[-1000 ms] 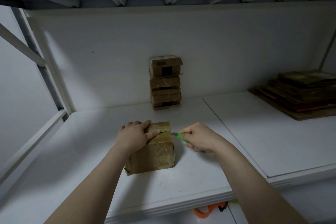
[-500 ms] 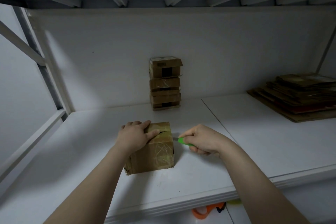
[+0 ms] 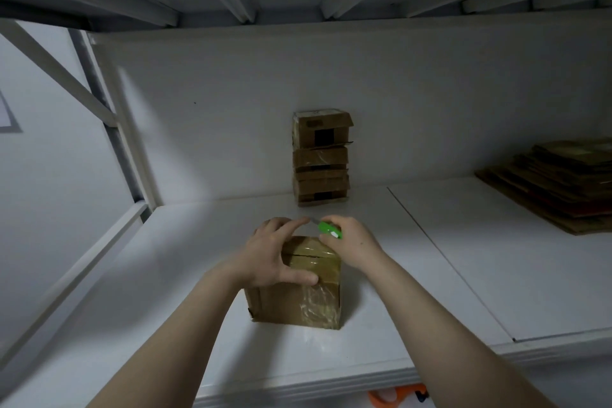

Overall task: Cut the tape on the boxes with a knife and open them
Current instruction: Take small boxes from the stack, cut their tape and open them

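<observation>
A small taped cardboard box [image 3: 311, 305] stands on the white shelf [image 3: 185, 275] in front of me. A dark slit runs across the tape on its top. My left hand [image 3: 271, 252] grips the box's top, fingers over the far edge and thumb on the near edge. My right hand [image 3: 351, 242] holds a green-handled knife [image 3: 328, 228] at the far right corner of the top, its blade pointing left toward my left fingertips.
A stack of several small taped boxes [image 3: 320, 159] stands against the back wall. A pile of flattened cardboard [image 3: 559, 182] lies at the right. An orange object [image 3: 394, 396] shows below the shelf edge. A slanted frame rail [image 3: 66, 278] borders the left side.
The box has been turned and now stands closer to me. My left hand shifted to span its top. My right hand carried the knife from the box's right side to its far top edge.
</observation>
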